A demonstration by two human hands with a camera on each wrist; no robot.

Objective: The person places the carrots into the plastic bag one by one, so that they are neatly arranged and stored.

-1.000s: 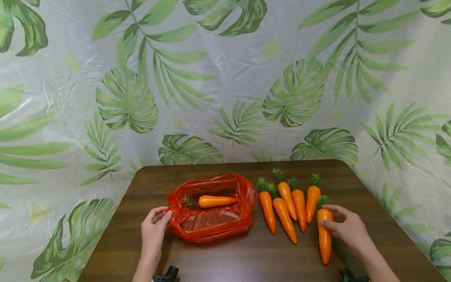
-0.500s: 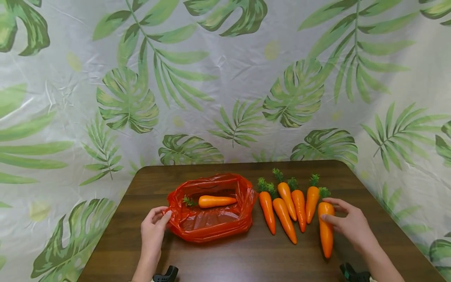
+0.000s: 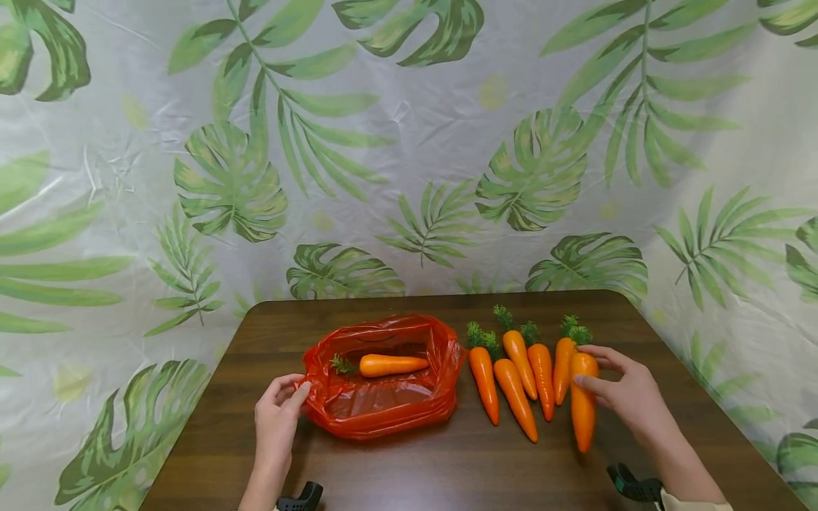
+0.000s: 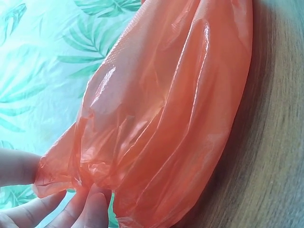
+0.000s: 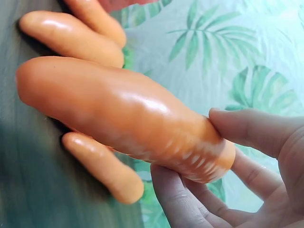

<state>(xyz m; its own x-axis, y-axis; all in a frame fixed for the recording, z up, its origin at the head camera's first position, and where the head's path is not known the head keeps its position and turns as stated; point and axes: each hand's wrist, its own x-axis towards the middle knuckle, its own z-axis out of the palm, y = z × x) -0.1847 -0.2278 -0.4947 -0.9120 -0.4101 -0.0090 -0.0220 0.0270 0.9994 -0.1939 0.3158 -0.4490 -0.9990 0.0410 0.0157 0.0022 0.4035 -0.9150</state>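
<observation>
My left hand [image 3: 278, 408] pinches the left edge of a red plastic bag [image 3: 383, 424], whose mouth faces up on the table. In the left wrist view thumb and fingers grip the gathered bag film [image 4: 156, 118]. Inside the bag lies one carrot [image 3: 391, 365], its green top to the left. My right hand [image 3: 629, 390] holds another carrot [image 3: 583, 404] near its thick end, tip pointing down toward me. The right wrist view shows this held carrot [image 5: 114, 109] between thumb and fingers, tilted off the table.
Several carrots with green tops lie between the bag and my right hand, among them a carrot [image 3: 483, 387] close to the bag and a carrot [image 3: 564, 365] beside the held one. The dark wooden table [image 3: 409, 475] ends at a leaf-print curtain [image 3: 409, 156].
My right hand has lifted the carrot and carried it away from me and slightly left, beside the rightmost lying carrot. The left hand and bag have stayed put.
</observation>
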